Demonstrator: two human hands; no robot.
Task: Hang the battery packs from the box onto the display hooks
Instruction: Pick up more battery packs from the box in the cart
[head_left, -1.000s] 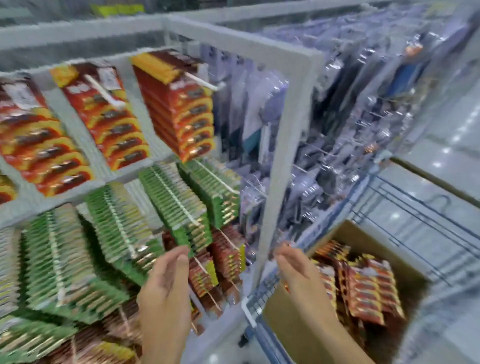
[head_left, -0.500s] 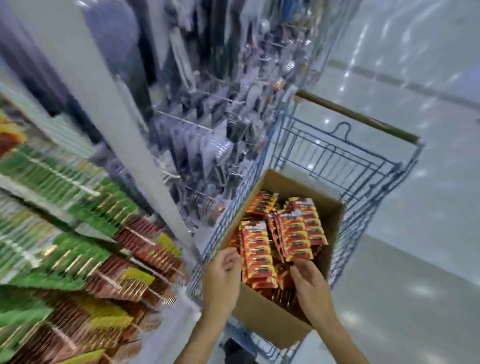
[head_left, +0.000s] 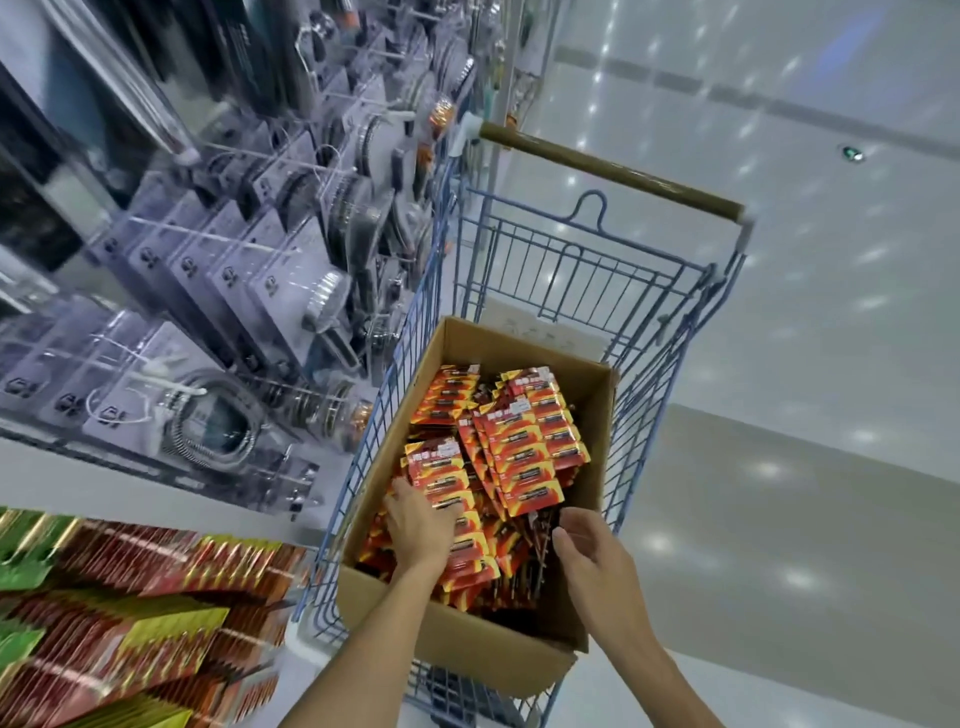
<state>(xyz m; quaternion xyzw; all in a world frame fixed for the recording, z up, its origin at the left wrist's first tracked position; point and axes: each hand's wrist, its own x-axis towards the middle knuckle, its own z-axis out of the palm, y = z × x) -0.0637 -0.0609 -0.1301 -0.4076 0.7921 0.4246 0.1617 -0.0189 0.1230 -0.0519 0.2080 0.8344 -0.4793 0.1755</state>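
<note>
An open cardboard box (head_left: 457, 629) stands in a blue wire cart and holds several stacks of red and orange battery packs (head_left: 524, 441). My left hand (head_left: 421, 525) lies inside the box on the nearest stack, its fingers spread over the packs. My right hand (head_left: 592, 551) hovers over the box's right side with the fingers loosely curled and nothing in it. At the lower left, more packs (head_left: 130, 597) in red, yellow and green hang on the display hooks, blurred.
The blue wire cart (head_left: 670, 322) with a brown handle (head_left: 608, 174) stands beside the shelf. Clear blister packs of cables (head_left: 218, 280) hang on hooks at the left. Shiny grey floor (head_left: 831, 364) spreads to the right.
My view swung from the display down to the cart. Both hands moved from the hooks to the box; the left now rests on the packs, the right is over the box.
</note>
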